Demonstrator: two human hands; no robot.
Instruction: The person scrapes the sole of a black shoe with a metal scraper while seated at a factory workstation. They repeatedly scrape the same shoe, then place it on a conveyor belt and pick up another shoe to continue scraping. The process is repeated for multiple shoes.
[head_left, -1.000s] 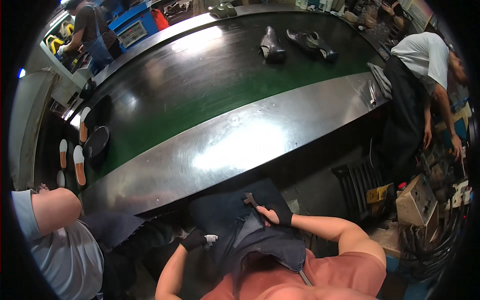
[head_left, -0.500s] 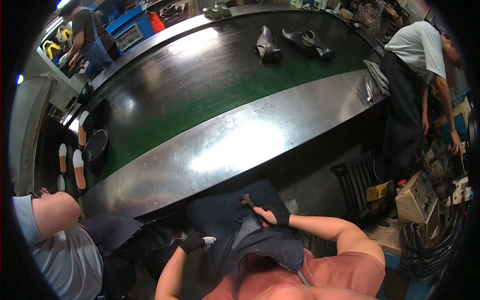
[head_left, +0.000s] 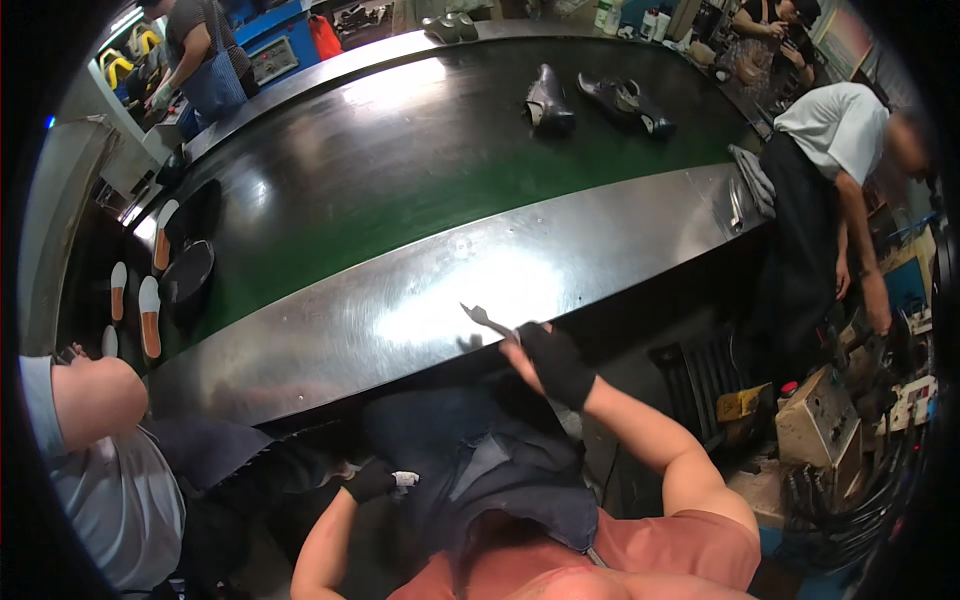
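Note:
My right hand (head_left: 552,362), in a black fingerless glove, is raised over the near edge of the metal strip (head_left: 330,330). It grips a dark metal hand tool (head_left: 488,320) with a widened, notched head that points left; its exact kind cannot be told. Low beside my lap, my left hand (head_left: 370,482) wears a black glove too. Its fingers look curled, with a small white thing (head_left: 405,480) at their tips that I cannot make out. A dark blue apron (head_left: 480,470) covers my lap.
Dark shoes (head_left: 548,105) stand on the green and black conveyor belt (head_left: 370,150). Pale-soled shoes (head_left: 150,315) sit at left. A person (head_left: 110,480) is close on my left; another person (head_left: 835,130) bends at right. A control box (head_left: 820,420) and cables (head_left: 830,505) are near my right elbow.
My right hand has risen from my lap with the metal tool, forward over the metal strip. My left hand has barely moved. The view has shifted slightly.

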